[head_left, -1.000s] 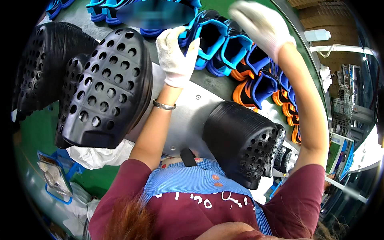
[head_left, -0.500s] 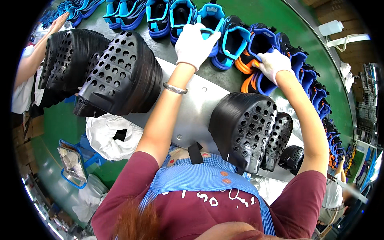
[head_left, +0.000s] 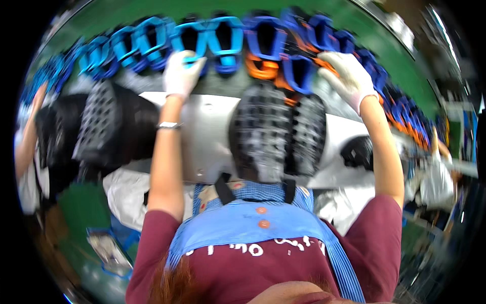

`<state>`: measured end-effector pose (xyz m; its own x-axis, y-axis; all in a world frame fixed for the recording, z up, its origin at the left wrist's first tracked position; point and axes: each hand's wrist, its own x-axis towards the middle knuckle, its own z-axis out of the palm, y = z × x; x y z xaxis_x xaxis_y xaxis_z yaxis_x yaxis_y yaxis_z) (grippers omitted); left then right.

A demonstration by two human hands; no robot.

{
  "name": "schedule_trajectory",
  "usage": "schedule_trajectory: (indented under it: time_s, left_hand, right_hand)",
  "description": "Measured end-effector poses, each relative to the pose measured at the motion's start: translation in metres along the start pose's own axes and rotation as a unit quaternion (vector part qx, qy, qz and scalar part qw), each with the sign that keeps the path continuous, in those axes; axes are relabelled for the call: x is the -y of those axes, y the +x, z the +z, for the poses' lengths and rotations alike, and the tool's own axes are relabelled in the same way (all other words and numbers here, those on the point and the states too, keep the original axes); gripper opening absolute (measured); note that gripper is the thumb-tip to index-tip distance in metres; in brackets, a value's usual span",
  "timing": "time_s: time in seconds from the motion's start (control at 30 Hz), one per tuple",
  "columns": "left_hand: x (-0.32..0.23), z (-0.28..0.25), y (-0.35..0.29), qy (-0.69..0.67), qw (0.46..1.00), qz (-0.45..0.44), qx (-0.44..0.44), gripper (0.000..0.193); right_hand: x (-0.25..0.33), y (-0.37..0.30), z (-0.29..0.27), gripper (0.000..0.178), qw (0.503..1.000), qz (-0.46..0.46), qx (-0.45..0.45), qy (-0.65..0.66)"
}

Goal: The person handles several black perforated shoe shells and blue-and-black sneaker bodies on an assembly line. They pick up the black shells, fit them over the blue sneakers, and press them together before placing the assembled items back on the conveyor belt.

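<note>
In a white glove, my left hand is closed at the heel tab of a shoe with light-blue lining. Another light-blue-lined shoe stands to its right. My right hand, also gloved in white, has thumb and fingers around an orange heel part in the row of dark blue shoes. Beside that hand stands a blue shoe with its opening toward me. Nearer the middle is a blue shoe with an orange heel, touched by neither hand. Motion blur softens the fingertips.
Stacks of black perforated plastic shells stand on the metal tabletop, with a larger stack at left. More blue shoes curve along the green belt. Another person's arm shows at far left.
The view has swung, so the shoes and stacks appear shifted left. My left hand stays by the same light-blue-lined shoe. My right hand has moved rightward along the row, off the first orange-heeled shoe.
</note>
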<state>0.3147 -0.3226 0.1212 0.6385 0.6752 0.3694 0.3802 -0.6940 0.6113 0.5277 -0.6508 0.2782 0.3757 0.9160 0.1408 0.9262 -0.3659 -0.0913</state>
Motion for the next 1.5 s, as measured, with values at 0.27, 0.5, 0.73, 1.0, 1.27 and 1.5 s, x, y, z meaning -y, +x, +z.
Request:
schedule_trajectory:
  time_s: [0.27, 0.5, 0.73, 1.0, 1.27, 1.5]
  left_hand:
    - [-0.007, 0.024, 0.001, 0.036, 0.999, 0.001, 0.005, 0.035]
    - [-0.002, 0.022, 0.004, -0.073, 0.996, 0.012, 0.057, 0.06]
    - [-0.028, -0.009, -0.016, -0.105, 0.991, -0.042, 0.071, 0.06]
    - [-0.025, -0.02, -0.018, -0.163, 0.984, -0.055, 0.053, 0.05]
    - [-0.084, -0.058, -0.007, -0.328, 0.938, -0.111, -0.016, 0.044]
    - [-0.174, -0.074, -0.001, -0.604, 0.742, 0.01, 0.291, 0.059]
  right_hand:
    - [-0.029, -0.207, -0.088, 0.026, 0.914, 0.394, -0.098, -0.031]
    - [-0.019, -0.287, -0.016, 0.046, 0.901, 0.431, -0.011, 0.055]
    - [-0.027, -0.295, 0.014, 0.053, 0.894, 0.443, -0.005, 0.074]
    - [-0.03, -0.303, -0.001, 0.048, 0.899, 0.429, -0.006, 0.09]
    - [-0.013, -0.272, -0.063, 0.047, 0.909, 0.385, -0.135, 0.088]
    - [0.074, -0.102, -0.107, 0.052, 0.968, 0.022, -0.205, 0.145]
